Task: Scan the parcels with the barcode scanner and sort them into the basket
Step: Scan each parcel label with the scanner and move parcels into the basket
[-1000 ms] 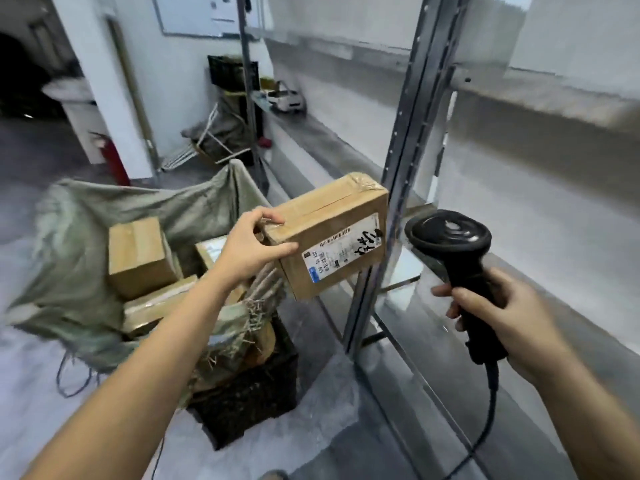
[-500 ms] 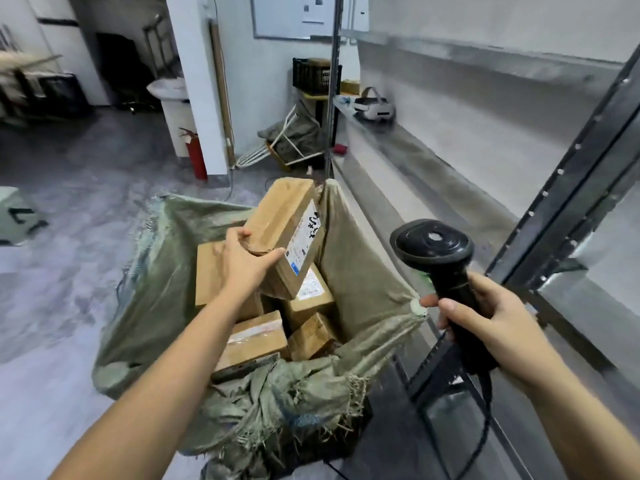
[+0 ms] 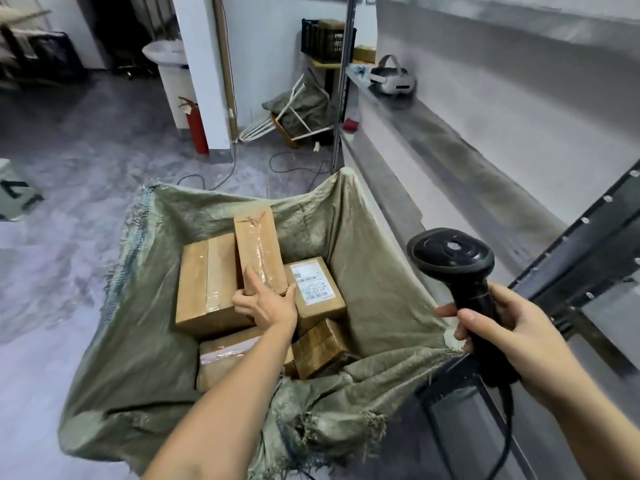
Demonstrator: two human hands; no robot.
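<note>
I see my left hand (image 3: 266, 305) clamped on the near end of the taped parcel (image 3: 259, 247), which lies at its 12 o'clock inside the sack-lined basket (image 3: 377, 271). At 3 o'clock, my right hand (image 3: 516, 329) grips the barcode scanner (image 3: 453, 261).

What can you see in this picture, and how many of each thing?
held parcel: one, brown, on top of the pile in the sack
other parcels: four, brown, in the sack
sack: one, green, open on the floor
barcode scanner: one, black, in the right hand
fire extinguisher: one, red, by the white pillar
headset: one, white, on the grey shelf
crate: one, black, far back
left hand: gripping the held parcel
right hand: fingers around the scanner handle
</note>
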